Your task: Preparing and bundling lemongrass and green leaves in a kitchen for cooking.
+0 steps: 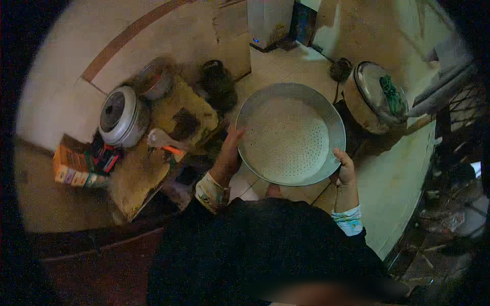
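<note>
Out in front of me I hold a large round metal colander (289, 141), with rows of small holes in its base. Its inside faces up toward me, and I see nothing lying in it. My left hand (231, 151) grips the rim and wall at the left, the thumb over the edge. On the lower right, my right hand (345, 166) holds the opposite rim with its thumb inside. The fingers of both hands are mostly hidden behind the wall. Beneath the colander shows the tiled floor (285, 65).
A wooden table (141, 187) at the left bears a lidded rice cooker (120, 114), an orange box (71, 162) and a plastic bag with something orange (164, 141). To the right stands a lidded pot (361, 103) with a green cloth or net (391, 93) on its lid.
</note>
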The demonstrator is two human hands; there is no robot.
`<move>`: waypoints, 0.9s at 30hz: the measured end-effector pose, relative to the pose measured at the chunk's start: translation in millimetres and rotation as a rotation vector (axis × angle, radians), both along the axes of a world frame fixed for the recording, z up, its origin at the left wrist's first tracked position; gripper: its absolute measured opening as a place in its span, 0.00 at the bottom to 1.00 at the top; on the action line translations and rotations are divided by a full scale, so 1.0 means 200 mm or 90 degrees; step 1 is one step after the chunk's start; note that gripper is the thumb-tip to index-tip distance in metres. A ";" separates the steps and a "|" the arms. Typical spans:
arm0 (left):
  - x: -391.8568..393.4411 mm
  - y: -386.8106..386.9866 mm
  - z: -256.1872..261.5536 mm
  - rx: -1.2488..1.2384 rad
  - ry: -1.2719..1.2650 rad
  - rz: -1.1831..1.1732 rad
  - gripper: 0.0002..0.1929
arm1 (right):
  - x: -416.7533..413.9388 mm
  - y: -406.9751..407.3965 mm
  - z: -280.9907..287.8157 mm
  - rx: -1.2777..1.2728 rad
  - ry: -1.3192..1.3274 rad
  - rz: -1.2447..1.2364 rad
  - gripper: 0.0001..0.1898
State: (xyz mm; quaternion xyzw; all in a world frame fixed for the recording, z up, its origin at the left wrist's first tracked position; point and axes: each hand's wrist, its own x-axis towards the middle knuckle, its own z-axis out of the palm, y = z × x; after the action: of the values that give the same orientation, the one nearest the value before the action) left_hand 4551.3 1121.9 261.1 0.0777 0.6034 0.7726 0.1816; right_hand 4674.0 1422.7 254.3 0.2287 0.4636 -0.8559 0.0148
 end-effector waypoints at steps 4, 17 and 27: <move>-0.16 0.00 0.08 0.188 -0.199 -0.014 0.27 | -0.18 -0.04 0.11 0.006 -0.016 0.011 0.21; -1.34 0.40 -0.03 0.167 -0.195 -0.075 0.24 | -1.31 0.16 0.11 -0.015 0.039 -0.152 0.29; -2.19 0.85 -0.15 0.089 -0.156 -0.219 0.31 | -1.94 0.50 0.17 0.001 0.022 -0.224 0.29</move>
State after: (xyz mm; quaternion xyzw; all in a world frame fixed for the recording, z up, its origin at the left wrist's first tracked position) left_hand 4113.2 1292.3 231.6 0.0974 0.4995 0.7738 0.3772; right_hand 4285.0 1522.1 287.5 0.2915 0.4174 -0.8487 -0.1433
